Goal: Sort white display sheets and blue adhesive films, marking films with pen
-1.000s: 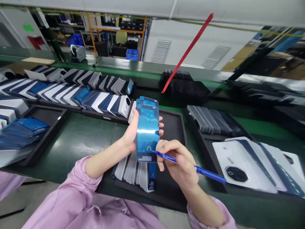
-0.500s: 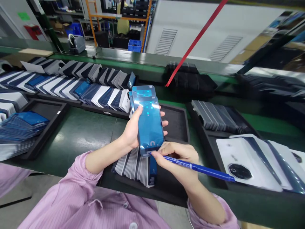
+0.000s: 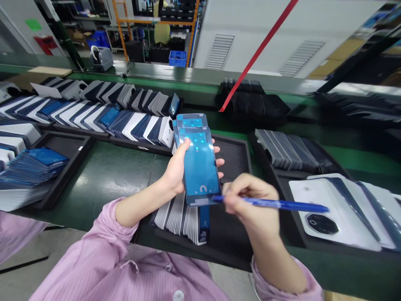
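Observation:
My left hand (image 3: 177,169) grips a few blue film-covered phone panels (image 3: 201,165), fanned at the top, with the thumb on the front one and fingertips showing past its right edge. A blue pen (image 3: 282,204) is pinched in my right hand (image 3: 253,198); its tip is near the lower right corner of the front panel, blurred, and whether it touches cannot be made out. Below the held panels, a row of upright panels (image 3: 178,219) stands in a black tray (image 3: 225,238).
Rows of white and dark panels (image 3: 78,113) line the left and back. A tray (image 3: 75,163) holds stacked blue panels at left. White panels (image 3: 332,213) lie at right beside grey wrapped ones (image 3: 291,150). A red strap (image 3: 260,54) hangs ahead.
My right hand has moved right with the pen, away from the front panel's lower middle, and the pen lies more level. My left hand still holds the panels.

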Demonstrator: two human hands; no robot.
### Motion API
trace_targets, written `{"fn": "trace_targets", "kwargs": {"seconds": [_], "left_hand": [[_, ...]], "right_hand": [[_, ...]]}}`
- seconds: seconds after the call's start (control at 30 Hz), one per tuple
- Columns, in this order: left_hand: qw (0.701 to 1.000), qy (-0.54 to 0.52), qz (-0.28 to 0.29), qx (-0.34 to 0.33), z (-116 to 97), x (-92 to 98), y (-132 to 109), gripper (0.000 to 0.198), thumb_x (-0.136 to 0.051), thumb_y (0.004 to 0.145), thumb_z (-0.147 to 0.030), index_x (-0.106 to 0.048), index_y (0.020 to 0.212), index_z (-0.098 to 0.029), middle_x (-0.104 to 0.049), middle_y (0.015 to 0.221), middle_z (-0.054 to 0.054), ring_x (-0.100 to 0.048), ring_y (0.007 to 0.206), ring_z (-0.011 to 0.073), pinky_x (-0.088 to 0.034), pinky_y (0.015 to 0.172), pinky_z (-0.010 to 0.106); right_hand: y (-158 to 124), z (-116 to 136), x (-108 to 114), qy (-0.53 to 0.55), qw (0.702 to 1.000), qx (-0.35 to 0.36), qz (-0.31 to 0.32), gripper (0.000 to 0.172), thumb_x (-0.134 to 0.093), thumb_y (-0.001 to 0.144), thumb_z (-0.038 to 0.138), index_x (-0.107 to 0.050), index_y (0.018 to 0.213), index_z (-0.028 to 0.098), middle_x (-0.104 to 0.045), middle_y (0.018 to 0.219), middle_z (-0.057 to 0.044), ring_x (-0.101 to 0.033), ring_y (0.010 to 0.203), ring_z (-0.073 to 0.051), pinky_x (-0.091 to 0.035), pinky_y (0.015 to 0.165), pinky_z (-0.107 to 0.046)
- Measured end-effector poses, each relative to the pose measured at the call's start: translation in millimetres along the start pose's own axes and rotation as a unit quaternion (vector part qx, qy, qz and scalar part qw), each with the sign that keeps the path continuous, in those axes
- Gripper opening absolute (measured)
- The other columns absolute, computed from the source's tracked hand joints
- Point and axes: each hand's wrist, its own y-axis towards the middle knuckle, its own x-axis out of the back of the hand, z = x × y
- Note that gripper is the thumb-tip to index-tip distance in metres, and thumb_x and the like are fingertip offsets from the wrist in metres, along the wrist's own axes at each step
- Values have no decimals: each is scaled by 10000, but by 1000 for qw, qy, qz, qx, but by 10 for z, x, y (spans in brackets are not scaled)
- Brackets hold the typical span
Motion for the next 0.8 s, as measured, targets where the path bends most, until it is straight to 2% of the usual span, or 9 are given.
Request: {"fn": "trace_targets", "kwargs": {"seconds": [0.07,0.13,0.23,0.33,0.4,0.5,0.6,0.67,0.8], "left_hand": [[999,39,16,-16,10,26,12,432,-431,997,-451,-712,1086,-134,-754,1091,125,-747,904,268,-595,865,457],[995,92,8,-45,28,56,23,330,-568,945,-387,-723,1061,-119,-759,1112,135,-743,978,291,-588,906,450],[983,154,-34,-90,88,104,33,322,-797,787,-315,-726,1052,-146,-773,1097,109,-729,1038,302,-588,924,439],[973,197,-33,-113,180,143,40,462,-896,672,-330,-719,1065,-162,-769,1118,99,-712,1086,313,-576,954,456],[969,214,-28,-120,227,153,44,503,-908,656,-343,-711,1082,-163,-760,1149,101,-704,1108,313,-560,981,461],[970,213,-18,-116,210,142,55,475,-850,743,-373,-693,1142,-170,-764,1120,99,-729,1041,284,-574,948,438],[977,198,4,-83,76,120,69,393,-713,874,-406,-670,1185,-169,-775,990,83,-758,872,247,-608,819,396],[982,181,8,-56,-36,112,75,370,-601,938,-450,-668,1152,-155,-767,920,77,-755,780,228,-610,733,364],[989,144,22,11,-167,118,67,620,-278,999,-591,-667,1097,-120,-758,850,112,-741,681,241,-596,651,369]], "right_hand": [[102,-18,101,20,993,24,-111,247,-715,906,443,-681,838,208,-577,451,50,-461,337,-83,-300,333,-183],[211,-55,177,-12,979,43,-198,328,-635,945,514,-700,872,201,-620,489,24,-527,379,-92,-349,357,-176],[308,-124,197,-77,983,-9,-164,397,-752,815,579,-722,926,198,-712,656,-18,-649,542,-139,-471,441,-200],[288,-177,170,-111,987,-81,-86,443,-916,611,502,-713,856,195,-682,662,5,-631,567,-147,-526,519,-239],[233,-202,210,-110,984,-104,-94,416,-938,572,462,-670,741,193,-653,635,12,-611,558,-144,-526,536,-252],[121,-234,412,-92,975,-99,-179,410,-919,595,458,-613,705,209,-588,594,36,-535,513,-117,-479,499,-238],[-33,-279,669,-107,959,-97,-243,443,-903,595,488,-562,691,222,-468,533,70,-414,466,-89,-397,454,-222],[-166,-347,776,-156,953,-143,-219,495,-875,581,580,-549,677,221,-447,524,67,-393,462,-94,-366,444,-231],[-443,-584,773,-299,912,-243,-143,632,-737,542,812,-568,636,210,-524,522,16,-474,472,-141,-391,478,-278]]}}
